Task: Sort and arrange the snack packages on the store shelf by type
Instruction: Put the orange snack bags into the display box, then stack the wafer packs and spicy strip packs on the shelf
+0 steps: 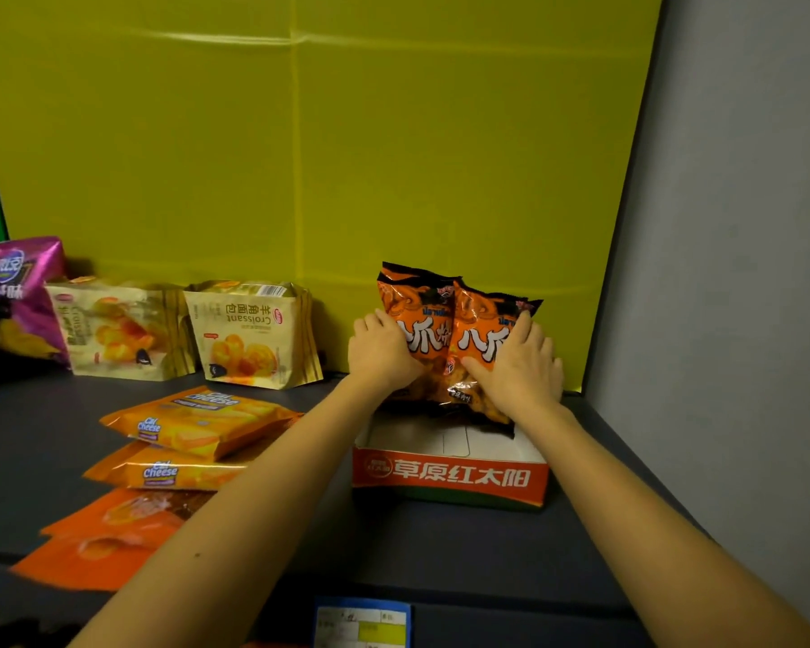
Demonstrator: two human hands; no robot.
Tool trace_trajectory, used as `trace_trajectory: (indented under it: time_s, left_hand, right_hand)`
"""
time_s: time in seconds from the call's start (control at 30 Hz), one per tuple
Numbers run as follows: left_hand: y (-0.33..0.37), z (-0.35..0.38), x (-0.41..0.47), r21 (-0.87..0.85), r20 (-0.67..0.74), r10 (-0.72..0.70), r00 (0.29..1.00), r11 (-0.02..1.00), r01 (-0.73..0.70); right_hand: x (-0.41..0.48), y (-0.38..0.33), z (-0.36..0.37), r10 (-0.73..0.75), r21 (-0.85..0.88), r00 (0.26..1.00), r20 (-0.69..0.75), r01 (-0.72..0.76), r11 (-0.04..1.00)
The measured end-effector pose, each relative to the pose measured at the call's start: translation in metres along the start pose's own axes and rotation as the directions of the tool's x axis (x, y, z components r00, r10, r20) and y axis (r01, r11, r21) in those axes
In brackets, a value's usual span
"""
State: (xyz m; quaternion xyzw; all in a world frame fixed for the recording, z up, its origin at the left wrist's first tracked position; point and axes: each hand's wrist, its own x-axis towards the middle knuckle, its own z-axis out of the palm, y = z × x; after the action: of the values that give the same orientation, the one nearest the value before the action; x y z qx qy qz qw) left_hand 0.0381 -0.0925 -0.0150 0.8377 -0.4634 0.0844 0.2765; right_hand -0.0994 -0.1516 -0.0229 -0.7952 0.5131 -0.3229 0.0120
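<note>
Two orange snack bags stand side by side in an open red and white cardboard tray (450,479) at the back right of the shelf. My left hand (382,350) presses on the left orange bag (417,311). My right hand (517,367) lies flat on the right orange bag (485,320). Two cream croissant packs (249,334) (118,329) stand against the yellow back wall. Flat on the shelf to the left are two yellow Cal Cheese packs (197,416) (169,470) and orange packs (108,535) nearer the front edge.
A purple chip bag (22,292) stands at the far left. The yellow panel (300,156) closes the back and a grey wall (730,273) closes the right side. A blue price label (363,622) hangs on the shelf's front edge. Dark shelf surface (440,544) lies before the tray.
</note>
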Motion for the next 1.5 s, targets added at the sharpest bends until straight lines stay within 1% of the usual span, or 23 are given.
trace_trajectory:
  time_s: [0.07,0.13,0.17,0.23,0.3,0.37,0.43,0.47,0.53,0.6,0.63,0.7,0.8,0.87,0.93,1.0,1.07,1.13,1.17,1.23,1.33,1.4,1.5]
  left_hand:
    - [-0.002,-0.005,0.000,0.025,0.033,0.004,0.999,1.000,-0.005]
    - [-0.010,-0.016,0.001,-0.010,0.104,0.031,0.994,1.000,-0.030]
    - [-0.015,-0.024,0.001,-0.018,0.131,0.058,0.990,0.998,-0.056]
    - [-0.026,-0.045,-0.002,-0.040,0.138,0.093,0.986,0.995,-0.089]
    - [-0.043,-0.072,-0.010,-0.069,0.091,0.117,0.989,0.991,-0.111]
    - [-0.065,-0.100,-0.021,-0.108,-0.004,0.132,0.991,0.985,-0.131]
    - [-0.093,-0.127,-0.036,-0.143,-0.071,0.128,0.989,0.980,-0.138]
    - [-0.110,-0.137,-0.042,-0.163,-0.075,0.106,0.991,0.980,-0.118]
    - [-0.147,-0.152,-0.054,-0.196,-0.043,0.059,0.997,0.978,-0.067]
    - [-0.182,-0.159,-0.065,-0.219,-0.018,0.014,1.000,0.976,-0.017]
    - [-0.200,-0.158,-0.070,-0.233,-0.001,-0.009,1.000,0.973,0.009]
    - [-0.229,-0.155,-0.079,-0.275,0.053,-0.053,0.997,0.959,0.065]
    - [-0.258,-0.146,-0.090,-0.340,0.194,-0.105,0.975,0.926,0.167]
    - [-0.267,-0.137,-0.094,-0.375,0.305,-0.113,0.946,0.898,0.228]
    - [-0.269,-0.129,-0.098,-0.395,0.399,-0.114,0.910,0.874,0.283]
    - [-0.264,-0.125,-0.102,-0.478,0.502,-0.081,0.861,0.804,0.354]
    - [-0.258,-0.124,-0.107,-0.534,0.591,-0.048,0.805,0.725,0.435]
    - [-0.254,-0.122,-0.109,-0.559,0.615,-0.011,0.788,0.699,0.446]
    - [-0.253,-0.121,-0.109,-0.563,0.608,0.002,0.794,0.707,0.429]
    - [-0.250,-0.120,-0.107,-0.559,0.589,0.027,0.807,0.736,0.383]
    - [-0.244,-0.118,-0.105,-0.567,0.603,0.045,0.796,0.726,0.389]
    - [-0.240,-0.117,-0.102,-0.579,0.615,0.043,0.787,0.703,0.413]
    - [-0.239,-0.116,-0.099,-0.621,0.628,0.048,0.777,0.633,0.462]
  right_hand:
    - [0.001,0.000,-0.005,0.004,0.054,0.996,0.089,-0.009,0.999]
    - [0.002,-0.001,-0.013,0.022,0.112,0.986,0.163,-0.040,0.993]
    - [0.001,-0.003,-0.016,0.026,0.135,0.987,0.162,-0.048,0.990]
    - [-0.002,-0.011,-0.026,0.005,0.173,0.997,0.076,-0.018,0.985]
    - [-0.008,-0.025,-0.036,-0.063,0.217,0.997,-0.052,0.073,0.973]
    - [-0.015,-0.043,-0.043,-0.167,0.270,0.980,-0.111,0.191,0.944]
    - [-0.024,-0.067,-0.045,-0.270,0.326,0.959,-0.088,0.283,0.902]
    - [-0.029,-0.079,-0.045,-0.315,0.356,0.947,-0.067,0.317,0.879]
    - [-0.042,-0.106,-0.040,-0.395,0.399,0.919,-0.008,0.365,0.841]
    - [-0.057,-0.132,-0.033,-0.442,0.412,0.891,0.100,0.368,0.834]
    - [-0.064,-0.143,-0.028,-0.447,0.413,0.881,0.158,0.352,0.840]
    - [-0.077,-0.163,-0.019,-0.410,0.371,0.873,0.262,0.301,0.878]
    - [-0.093,-0.181,-0.007,-0.303,0.174,0.876,0.376,0.254,0.951]
    - [-0.101,-0.188,-0.002,-0.229,0.048,0.879,0.418,0.230,0.972]
    - [-0.108,-0.194,0.002,-0.157,-0.017,0.885,0.438,0.183,0.983]
    - [-0.114,-0.200,0.004,-0.088,-0.069,0.880,0.467,0.136,0.988]
    - [-0.116,-0.204,0.006,-0.039,-0.110,0.852,0.523,0.113,0.988]
    - [-0.116,-0.204,0.009,0.007,-0.091,0.819,0.574,0.055,0.994]
    - [-0.116,-0.203,0.010,0.022,-0.059,0.810,0.587,0.016,0.998]
    - [-0.117,-0.201,0.010,0.035,0.017,0.801,0.598,-0.057,0.998]
    - [-0.118,-0.196,0.010,0.053,0.140,0.802,0.595,-0.168,0.976]
    - [-0.117,-0.190,0.011,0.073,0.272,0.783,0.618,-0.299,0.914]
    - [-0.118,-0.182,0.015,0.078,0.446,0.750,0.656,-0.469,0.763]
